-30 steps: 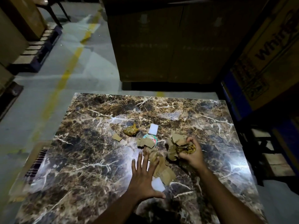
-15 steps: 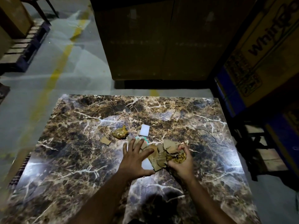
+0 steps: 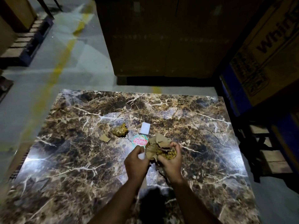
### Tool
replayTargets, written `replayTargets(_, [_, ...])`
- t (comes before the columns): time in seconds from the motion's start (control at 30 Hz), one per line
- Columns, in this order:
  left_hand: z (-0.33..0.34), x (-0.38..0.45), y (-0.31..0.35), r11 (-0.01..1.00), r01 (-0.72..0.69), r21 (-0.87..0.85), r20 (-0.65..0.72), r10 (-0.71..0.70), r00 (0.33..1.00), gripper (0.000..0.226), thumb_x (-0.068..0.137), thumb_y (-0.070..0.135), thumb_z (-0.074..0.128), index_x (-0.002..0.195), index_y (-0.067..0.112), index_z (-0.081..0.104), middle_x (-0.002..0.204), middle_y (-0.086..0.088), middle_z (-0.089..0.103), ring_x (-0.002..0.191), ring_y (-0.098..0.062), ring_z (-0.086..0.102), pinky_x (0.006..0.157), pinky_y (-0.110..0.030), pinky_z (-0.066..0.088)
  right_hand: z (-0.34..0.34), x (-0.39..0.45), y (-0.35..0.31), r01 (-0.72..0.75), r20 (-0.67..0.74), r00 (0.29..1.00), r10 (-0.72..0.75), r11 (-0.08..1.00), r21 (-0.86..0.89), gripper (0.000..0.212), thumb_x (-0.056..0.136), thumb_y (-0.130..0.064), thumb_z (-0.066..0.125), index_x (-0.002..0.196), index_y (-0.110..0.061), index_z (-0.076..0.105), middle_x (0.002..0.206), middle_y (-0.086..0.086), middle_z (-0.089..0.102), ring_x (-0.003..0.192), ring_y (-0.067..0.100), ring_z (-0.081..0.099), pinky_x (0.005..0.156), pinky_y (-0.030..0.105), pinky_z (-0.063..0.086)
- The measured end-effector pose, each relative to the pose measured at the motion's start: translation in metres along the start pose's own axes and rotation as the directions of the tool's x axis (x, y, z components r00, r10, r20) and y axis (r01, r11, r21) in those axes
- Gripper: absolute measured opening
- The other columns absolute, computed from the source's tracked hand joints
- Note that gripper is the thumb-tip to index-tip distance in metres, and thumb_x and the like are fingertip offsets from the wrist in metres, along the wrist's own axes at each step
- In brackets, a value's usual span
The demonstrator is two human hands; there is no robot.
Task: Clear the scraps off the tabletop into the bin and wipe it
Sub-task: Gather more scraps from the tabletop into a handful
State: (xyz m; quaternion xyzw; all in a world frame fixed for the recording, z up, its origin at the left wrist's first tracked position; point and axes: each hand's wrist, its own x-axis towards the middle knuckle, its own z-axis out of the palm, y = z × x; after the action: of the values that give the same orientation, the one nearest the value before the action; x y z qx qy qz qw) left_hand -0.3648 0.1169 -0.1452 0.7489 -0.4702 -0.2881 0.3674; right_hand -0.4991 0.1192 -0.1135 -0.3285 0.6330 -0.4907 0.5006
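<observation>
On the dark marble tabletop both hands meet over a bundle of brown cardboard and paper scraps. My right hand grips the bundle, with a crumpled golden wrapper inside it. My left hand curls against the bundle's left side and holds a white scrap. Just beyond the hands lie a round pink-and-green label, a white rectangular card, a crumpled golden wrapper and a small brown cardboard piece.
Tall cardboard boxes stand behind the table, and a printed carton leans at the right. Wooden pallets sit on the grey floor at left, crossed by a yellow line. No bin is in view.
My left hand slid right across the table, swept the loose cardboard pieces into the bundle, and closed on a white scrap. My right hand kept its grip on the bundle.
</observation>
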Motion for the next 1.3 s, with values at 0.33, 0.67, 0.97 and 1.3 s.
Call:
replayTargets(0.33, [0.000,-0.009,0.059,0.591,0.424,-0.686,0.226,-0.381,0.897,0.030,0.099,0.005,0.055,0.102,0.025,0.077,0.113,-0.002,0.075,0.105,-0.022,0.070,0.094,-0.048,0.057,0.015,-0.012,0.000,-0.072,-0.032,0.997,0.075,0.994,0.085,0.048,0.058,-0.008,0.082,0.099,-0.022,0.059,0.099,0.010,0.075,0.093,0.032,0.072,0.076,0.042,0.059])
replayTargets(0.67, [-0.016,-0.022,0.065,0.640,0.372,-0.673,0.224,-0.304,0.926,0.049,0.078,0.043,0.082,0.094,-0.001,0.067,0.094,-0.029,0.067,0.086,-0.033,0.065,0.081,-0.053,0.053,0.012,-0.025,-0.023,0.037,0.203,0.979,-0.018,0.995,-0.088,0.042,0.061,-0.012,0.078,0.100,-0.023,0.068,0.092,-0.014,0.076,0.080,0.005,0.071,0.068,0.016,0.052])
replayTargets(0.97, [-0.034,-0.019,0.066,0.556,0.341,-0.758,0.045,-0.477,0.878,0.017,0.093,0.010,0.067,0.080,0.001,0.063,0.078,-0.019,0.062,0.077,-0.034,0.061,0.071,-0.044,0.050,0.023,-0.036,-0.043,0.130,0.406,0.908,-0.108,0.991,-0.027,0.037,0.063,-0.005,0.076,0.091,-0.024,0.063,0.088,-0.010,0.069,0.080,0.010,0.065,0.070,0.021,0.051])
replayTargets(1.3, [-0.125,-0.026,0.069,0.505,0.072,-0.860,-0.233,-0.515,0.825,0.023,0.082,0.024,0.072,0.072,0.012,0.055,0.070,-0.010,0.047,0.070,-0.023,0.048,0.066,-0.039,0.042,0.098,-0.078,-0.079,0.311,0.583,0.755,-0.299,0.947,0.082,0.037,0.052,-0.028,0.071,0.087,-0.021,0.058,0.083,-0.019,0.061,0.079,0.003,0.056,0.075,0.019,0.046])
